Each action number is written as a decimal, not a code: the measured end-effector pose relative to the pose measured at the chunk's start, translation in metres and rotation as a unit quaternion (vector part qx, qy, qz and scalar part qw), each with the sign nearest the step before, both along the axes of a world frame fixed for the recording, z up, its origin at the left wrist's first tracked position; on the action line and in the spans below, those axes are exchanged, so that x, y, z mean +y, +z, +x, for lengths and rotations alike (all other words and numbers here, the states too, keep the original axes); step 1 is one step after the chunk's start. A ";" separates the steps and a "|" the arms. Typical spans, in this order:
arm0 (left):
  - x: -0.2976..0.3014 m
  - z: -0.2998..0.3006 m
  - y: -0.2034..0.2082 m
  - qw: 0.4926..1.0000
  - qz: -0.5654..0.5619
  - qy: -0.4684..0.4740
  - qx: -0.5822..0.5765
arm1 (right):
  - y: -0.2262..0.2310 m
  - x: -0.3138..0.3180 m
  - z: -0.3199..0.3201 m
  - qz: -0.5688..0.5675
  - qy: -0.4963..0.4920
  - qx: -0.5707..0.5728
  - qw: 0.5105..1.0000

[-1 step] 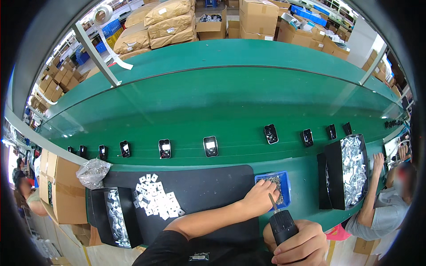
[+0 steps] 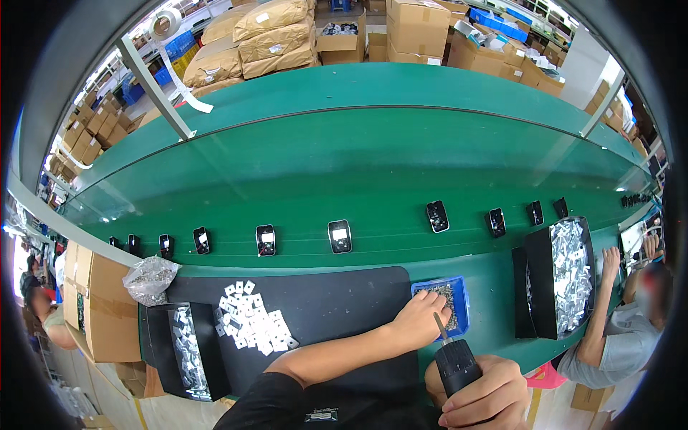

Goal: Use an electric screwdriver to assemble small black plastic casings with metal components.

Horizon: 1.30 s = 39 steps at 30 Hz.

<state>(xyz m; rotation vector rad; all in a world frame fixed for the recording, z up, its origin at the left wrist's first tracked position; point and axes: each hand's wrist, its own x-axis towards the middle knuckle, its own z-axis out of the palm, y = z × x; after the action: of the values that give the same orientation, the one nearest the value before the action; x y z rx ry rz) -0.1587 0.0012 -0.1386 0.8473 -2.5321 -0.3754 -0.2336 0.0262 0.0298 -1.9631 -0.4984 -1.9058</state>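
My left hand [image 2: 421, 322] reaches across to the right into a small blue tray [image 2: 464, 304] of small metal screws [image 2: 450, 292]. Its fingers are bent and drawn together among the screws, so anything pinched between them is hidden. Closed around a black electric screwdriver [image 2: 457, 364], my right hand [image 2: 491, 398] stays at the lower edge, with the bit pointing up toward the tray. A heap of flat white square pieces with dark centres [image 2: 254, 322] lies on the black mat [image 2: 351, 308] to the left.
Several small black devices [image 2: 340, 236] stand in a row along the green bench [image 2: 387, 172]. Black boxes of silvery parts stand at left [image 2: 190, 351] and right [image 2: 571, 279]. A clear bag [image 2: 151, 279] leans by a carton [image 2: 104, 308]. Another person's arm [image 2: 600, 301] is at far right.
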 end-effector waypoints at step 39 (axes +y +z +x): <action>0.001 0.004 0.006 0.999 -0.004 -0.014 -0.037 | -0.003 -0.003 0.011 -0.014 0.032 -0.036 0.999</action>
<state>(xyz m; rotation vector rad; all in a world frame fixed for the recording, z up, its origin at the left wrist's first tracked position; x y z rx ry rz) -0.1548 0.0018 -0.1327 0.8383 -2.6133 -0.3498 -0.2224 0.0232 0.0267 -1.8776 -0.6027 -1.9461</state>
